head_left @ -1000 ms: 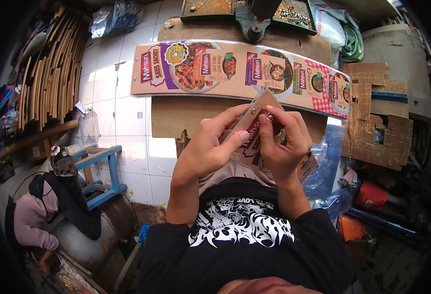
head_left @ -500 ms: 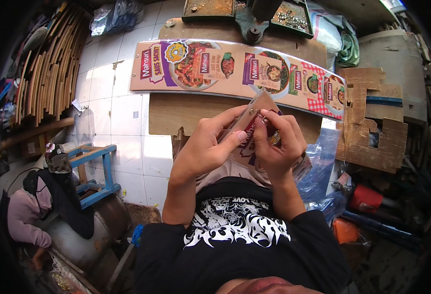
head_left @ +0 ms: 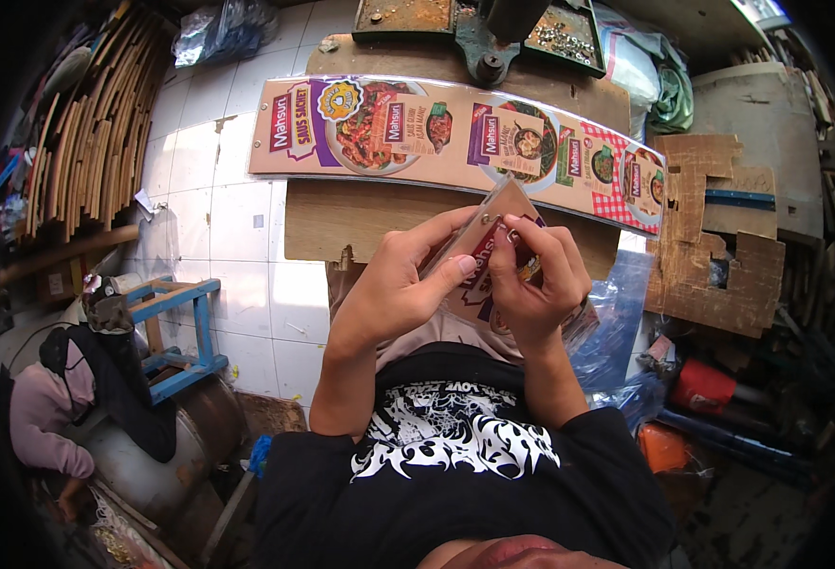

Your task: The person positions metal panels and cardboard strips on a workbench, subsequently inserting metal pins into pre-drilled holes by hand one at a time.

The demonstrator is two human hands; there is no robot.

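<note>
My left hand [head_left: 413, 277] grips a printed display panel [head_left: 479, 305] by its edge, thumb on the front. The panel is brown, red and purple under clear plastic, tilted in front of my body, with metal eyelets near its top end. My right hand [head_left: 546, 283] is closed at that same end, thumb and forefinger pinching what looks like a small shiny metal ring [head_left: 512, 234] close to an eyelet. The fingers partly hide it. Beyond my hands, a long printed panel [head_left: 446, 171] with food pictures lies across the wooden bench [head_left: 380, 220].
A dark metal press [head_left: 491, 62] stands at the bench's far side, flanked by trays [head_left: 569, 43] of small metal parts. Cut cardboard [head_left: 721, 284] lies at right near clear plastic sheeting [head_left: 617, 313]. At left are a blue-framed stool [head_left: 204, 322], stacked wooden strips [head_left: 95, 133] and another person [head_left: 52, 408].
The whole view has shifted slightly to the left. Both hands keep nearly the same hold on the tilted panel, with only slight finger movement.
</note>
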